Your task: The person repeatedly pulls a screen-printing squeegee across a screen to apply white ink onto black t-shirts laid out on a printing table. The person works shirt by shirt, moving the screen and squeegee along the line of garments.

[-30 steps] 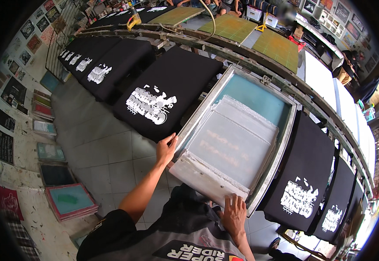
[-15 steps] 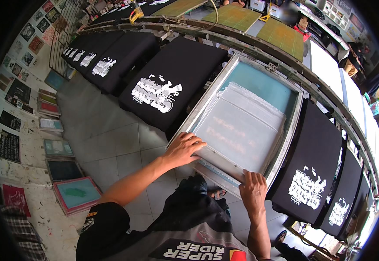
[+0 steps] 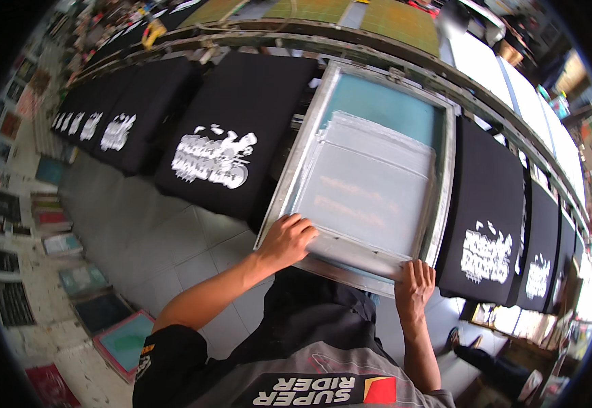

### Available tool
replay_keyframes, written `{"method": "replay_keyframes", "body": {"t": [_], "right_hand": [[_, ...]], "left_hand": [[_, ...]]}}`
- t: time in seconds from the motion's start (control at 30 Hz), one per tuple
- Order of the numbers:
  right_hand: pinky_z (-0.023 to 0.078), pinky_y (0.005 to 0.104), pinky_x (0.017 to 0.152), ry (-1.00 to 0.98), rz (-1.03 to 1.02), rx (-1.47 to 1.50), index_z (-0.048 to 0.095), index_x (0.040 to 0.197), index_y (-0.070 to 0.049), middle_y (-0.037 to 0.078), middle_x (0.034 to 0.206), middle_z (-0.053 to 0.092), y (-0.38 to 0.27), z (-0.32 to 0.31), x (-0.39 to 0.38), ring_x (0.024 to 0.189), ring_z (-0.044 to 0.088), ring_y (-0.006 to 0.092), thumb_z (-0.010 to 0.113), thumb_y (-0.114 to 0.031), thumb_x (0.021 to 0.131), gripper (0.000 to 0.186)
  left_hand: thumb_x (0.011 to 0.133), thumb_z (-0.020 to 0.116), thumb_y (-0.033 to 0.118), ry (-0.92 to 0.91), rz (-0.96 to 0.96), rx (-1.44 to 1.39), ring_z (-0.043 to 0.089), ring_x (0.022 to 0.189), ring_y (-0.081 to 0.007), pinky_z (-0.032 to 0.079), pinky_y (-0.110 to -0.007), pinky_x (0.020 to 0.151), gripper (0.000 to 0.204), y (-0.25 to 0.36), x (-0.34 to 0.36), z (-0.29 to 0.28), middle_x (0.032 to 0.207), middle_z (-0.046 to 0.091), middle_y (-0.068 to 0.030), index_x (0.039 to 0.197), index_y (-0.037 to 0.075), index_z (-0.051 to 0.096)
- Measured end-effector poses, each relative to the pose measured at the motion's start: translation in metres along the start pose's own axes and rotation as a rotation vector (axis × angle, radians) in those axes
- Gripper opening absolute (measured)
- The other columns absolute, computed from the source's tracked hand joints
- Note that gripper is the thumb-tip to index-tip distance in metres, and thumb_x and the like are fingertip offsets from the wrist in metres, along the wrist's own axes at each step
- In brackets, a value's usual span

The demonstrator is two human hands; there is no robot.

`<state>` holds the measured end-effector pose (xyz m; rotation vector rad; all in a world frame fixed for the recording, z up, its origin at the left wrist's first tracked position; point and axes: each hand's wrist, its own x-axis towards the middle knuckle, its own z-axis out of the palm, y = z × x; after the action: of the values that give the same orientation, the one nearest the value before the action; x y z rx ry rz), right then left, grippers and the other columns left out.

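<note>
A screen-printing frame [image 3: 444, 183] with blue-green mesh lies tilted before me, grey-white ink [image 3: 371, 170] spread over most of it. Along the frame's near end, a long grey squeegee [image 3: 354, 253] spans the mesh. My left hand [image 3: 288, 239] is closed round its left end, fingers curled over the top. At the other end my right hand [image 3: 415, 282] grips it near the frame's right corner. Its blade edge is hidden from view. What lies beneath the frame cannot be seen, apart from faint orange marks showing through the ink.
Black shirts with white prints lie on boards to the left [image 3: 235, 122] and right [image 3: 486, 211]. A rail [image 3: 507, 129] runs behind them, with yellow-green boards [image 3: 391, 30] beyond. Several screens [image 3: 123, 340] lean against the left wall. A person's leg and foot [image 3: 500, 364] show at lower right.
The view has turned and shifted, so the frame and shirts sit farther left. Both hands keep their hold on the squeegee at the frame's near end.
</note>
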<state>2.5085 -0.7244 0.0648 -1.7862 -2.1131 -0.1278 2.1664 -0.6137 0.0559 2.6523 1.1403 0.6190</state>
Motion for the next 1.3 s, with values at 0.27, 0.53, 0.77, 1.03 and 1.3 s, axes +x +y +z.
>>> {"method": "replay_keyframes", "body": {"t": [0.27,0.53,0.77,1.03,1.3], "right_hand": [[0.049,0.0437,0.086,0.046,0.006,0.061,0.067,0.094,-0.008,0.006,0.09,0.064,0.0,-0.001,0.005,0.086,0.063,0.0276,0.074,-0.008,0.073,0.022],[0.048,0.0427,0.086,0.128,-0.004,0.03,0.068,0.085,-0.007,0.008,0.08,0.064,0.035,0.007,0.09,0.079,0.064,0.0279,0.079,-0.005,0.072,0.017],[0.047,0.04,0.09,0.227,0.045,-0.081,0.069,0.088,-0.011,0.004,0.089,0.067,0.111,0.067,0.214,0.092,0.067,0.0254,0.076,-0.004,0.074,0.017],[0.049,0.0401,0.087,0.12,0.077,-0.042,0.068,0.086,-0.008,0.007,0.089,0.068,0.098,0.076,0.181,0.087,0.068,0.028,0.082,-0.006,0.074,0.019],[0.05,0.0403,0.088,0.059,0.089,-0.021,0.075,0.099,-0.009,0.004,0.101,0.074,0.011,0.028,-0.03,0.093,0.07,0.0214,0.072,-0.011,0.08,0.02]], "left_hand": [[0.072,0.075,-0.006,0.016,-0.019,-0.004,0.066,0.084,-0.0236,0.056,-0.037,0.076,0.026,-0.001,0.001,0.004,0.091,0.072,0.0003,0.094,0.008,0.079],[0.067,0.075,-0.006,0.005,-0.031,-0.018,0.07,0.092,-0.0254,0.061,-0.038,0.077,0.034,-0.046,0.081,-0.012,0.097,0.075,-0.0031,0.098,0.009,0.079],[0.072,0.082,0.001,0.096,-0.034,0.026,0.072,0.096,-0.0322,0.062,-0.044,0.081,0.028,-0.125,0.221,0.031,0.095,0.076,-0.008,0.099,0.009,0.079],[0.064,0.083,0.002,0.114,-0.019,0.005,0.072,0.084,-0.0308,0.059,-0.043,0.068,0.031,-0.125,0.186,0.043,0.09,0.076,-0.0042,0.093,0.013,0.078],[0.071,0.07,0.003,0.078,-0.062,-0.081,0.07,0.088,-0.0203,0.055,-0.034,0.076,0.037,-0.001,-0.013,0.022,0.107,0.079,-0.0017,0.106,0.007,0.081]]}}
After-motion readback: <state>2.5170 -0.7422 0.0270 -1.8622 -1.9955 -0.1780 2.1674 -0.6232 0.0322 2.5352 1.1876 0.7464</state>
